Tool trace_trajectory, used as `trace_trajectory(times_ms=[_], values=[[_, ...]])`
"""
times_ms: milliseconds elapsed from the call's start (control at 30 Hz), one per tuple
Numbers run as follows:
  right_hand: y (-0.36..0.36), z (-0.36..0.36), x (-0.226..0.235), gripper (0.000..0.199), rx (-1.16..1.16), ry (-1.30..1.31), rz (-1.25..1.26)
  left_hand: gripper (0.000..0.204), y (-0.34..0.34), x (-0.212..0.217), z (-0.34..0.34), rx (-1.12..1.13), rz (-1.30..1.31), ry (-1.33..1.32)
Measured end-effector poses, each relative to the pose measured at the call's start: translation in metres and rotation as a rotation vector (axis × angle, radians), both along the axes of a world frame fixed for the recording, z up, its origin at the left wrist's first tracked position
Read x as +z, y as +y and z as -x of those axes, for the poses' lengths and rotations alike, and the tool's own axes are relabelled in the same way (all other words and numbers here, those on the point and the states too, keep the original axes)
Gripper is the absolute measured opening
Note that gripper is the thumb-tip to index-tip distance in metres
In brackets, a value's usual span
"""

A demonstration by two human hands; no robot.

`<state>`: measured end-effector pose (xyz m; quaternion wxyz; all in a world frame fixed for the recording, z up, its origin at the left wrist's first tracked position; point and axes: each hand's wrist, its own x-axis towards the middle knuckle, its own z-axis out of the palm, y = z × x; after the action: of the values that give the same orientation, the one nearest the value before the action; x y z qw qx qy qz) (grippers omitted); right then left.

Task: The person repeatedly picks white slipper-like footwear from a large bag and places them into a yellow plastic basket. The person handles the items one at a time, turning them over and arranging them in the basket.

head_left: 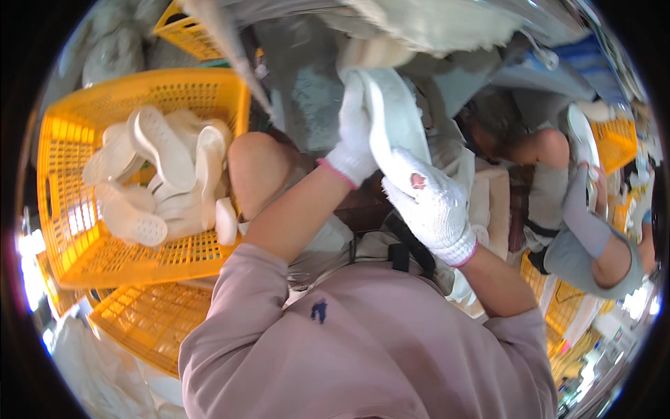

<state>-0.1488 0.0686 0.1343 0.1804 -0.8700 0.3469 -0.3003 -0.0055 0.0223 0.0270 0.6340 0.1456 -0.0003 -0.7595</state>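
A white shoe sole [399, 115] is held up in front of me, its long edge toward my body. My left hand [354, 143], in a white knit glove, is closed around the sole's left side, its fingers partly hidden. At the sole's near end, my right hand [431, 202] grips it in a matching glove with a hole that bares some skin. Just past the far end of the sole is a blurred cream-coloured rounded part [375, 54]; I cannot tell if the two touch.
Left of me, a yellow plastic crate [143, 82] holds several off-white soles [164, 150]. Another yellow crate [150, 321] sits lower down. A ragged whitish cloth [447, 28] hangs above my hands. At the right, another person [551, 150] sits holding a white sole [583, 136].
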Motion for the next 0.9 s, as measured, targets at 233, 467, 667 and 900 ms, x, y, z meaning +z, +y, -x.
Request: trace_trajectory(times_ms=[233,467,667,900], values=[[-0.047,-0.039,-0.002,0.014,-0.116,0.184,0.160,0.061,-0.052,-0.040,-0.023,0.321,-0.185,-0.314],[-0.062,-0.045,-0.030,0.017,-0.246,0.209,0.104,0.054,-0.042,-0.030,-0.011,0.385,-0.076,-0.529],[-0.065,-0.045,-0.006,0.043,-0.018,-0.036,-0.323,0.048,-0.041,-0.016,-0.017,0.110,-0.008,0.210],[-0.060,-0.062,0.035,0.053,0.058,-0.176,-1.028,0.050,-0.096,-0.063,-0.020,0.241,0.021,-0.213]])
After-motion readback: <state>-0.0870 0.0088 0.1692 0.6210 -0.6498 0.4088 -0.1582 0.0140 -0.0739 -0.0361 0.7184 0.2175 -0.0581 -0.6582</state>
